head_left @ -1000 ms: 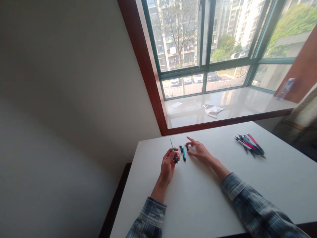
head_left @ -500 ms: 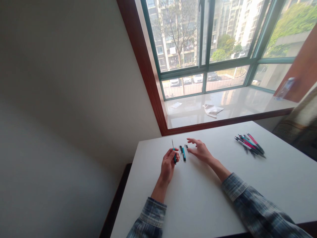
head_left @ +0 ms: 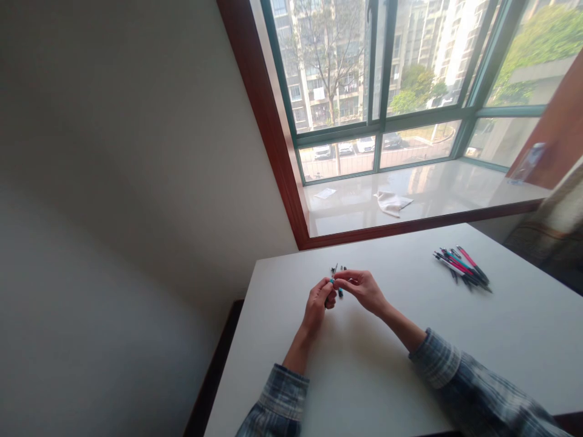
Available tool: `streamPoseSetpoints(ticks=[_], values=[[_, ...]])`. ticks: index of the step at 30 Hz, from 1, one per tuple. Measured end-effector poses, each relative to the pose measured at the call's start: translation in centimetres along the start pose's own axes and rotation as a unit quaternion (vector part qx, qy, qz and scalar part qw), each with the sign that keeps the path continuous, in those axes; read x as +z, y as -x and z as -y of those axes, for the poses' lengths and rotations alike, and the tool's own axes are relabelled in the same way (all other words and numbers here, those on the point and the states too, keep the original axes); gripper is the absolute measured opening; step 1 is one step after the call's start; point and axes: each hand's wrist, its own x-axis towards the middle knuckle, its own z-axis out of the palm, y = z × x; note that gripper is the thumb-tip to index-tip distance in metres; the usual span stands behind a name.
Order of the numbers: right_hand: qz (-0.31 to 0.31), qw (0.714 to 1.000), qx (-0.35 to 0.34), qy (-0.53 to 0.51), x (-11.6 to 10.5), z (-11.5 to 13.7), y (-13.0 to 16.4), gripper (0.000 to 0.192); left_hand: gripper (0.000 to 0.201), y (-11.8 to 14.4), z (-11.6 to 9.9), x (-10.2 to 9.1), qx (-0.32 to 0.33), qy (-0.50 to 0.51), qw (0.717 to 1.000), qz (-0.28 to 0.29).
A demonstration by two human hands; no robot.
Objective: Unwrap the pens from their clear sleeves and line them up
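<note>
My left hand [head_left: 320, 302] is closed around a teal pen barrel [head_left: 331, 281], its top end showing just above the fingers. My right hand [head_left: 362, 289] meets it there, thumb and forefinger pinched at the pen's upper end. A thin tip pokes up above the right fingertips. On the table below and behind the hands lie small pen parts: a black piece [head_left: 333, 269] and a teal and black barrel [head_left: 340, 292], both partly covered by the fingers.
A pile of several pens [head_left: 462, 267] in black, pink, white and teal lies on the right of the white table [head_left: 373, 370]. Behind the table is a window sill with a crumpled white cloth [head_left: 392, 203] and a paper [head_left: 325, 193]. A grey wall [head_left: 159, 212] stands at left.
My right hand has moved left from beside the loose parts and closed in a pinch at the pen's upper end. My left hand has shifted slightly right with the pen barrel.
</note>
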Motion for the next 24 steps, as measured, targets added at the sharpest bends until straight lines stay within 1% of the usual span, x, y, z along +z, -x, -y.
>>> streamPoseSetpoints(ticks=[5,10,12,14,17,19,22,24], values=[[0.005,1.000,-0.002,-0.017,0.0,0.2,0.0,0.035,0.036,0.1,0.2,-0.1,0.007,-0.037,0.999,0.012],[0.009,1.000,0.000,-0.030,-0.1,0.4,0.1,0.035,0.035,0.2,0.1,-0.1,0.014,-0.052,0.998,0.027],[-0.014,0.999,-0.007,-0.037,-0.2,0.6,0.0,0.035,0.036,0.2,-0.1,0.0,0.010,-0.059,0.998,0.031],[-0.054,0.997,-0.008,-0.050,-0.6,0.8,-0.1,0.037,0.034,0.3,-0.2,0.0,0.007,-0.068,0.997,0.027],[-0.104,0.991,0.007,-0.087,-1.2,0.7,-0.3,0.039,0.032,0.4,-0.4,0.0,0.016,-0.088,0.996,-0.003],[-0.114,0.988,0.015,-0.101,-1.6,0.6,-0.4,0.039,0.033,0.3,-0.5,-0.2,0.028,-0.100,0.994,-0.040],[-0.089,0.993,0.007,-0.082,-1.5,0.3,-0.3,0.038,0.037,0.1,-0.6,-0.5,0.043,-0.106,0.988,-0.099],[-0.059,0.997,-0.001,-0.045,-1.0,0.1,0.0,0.037,0.040,0.0,-0.6,-0.7,0.049,-0.101,0.986,-0.120]])
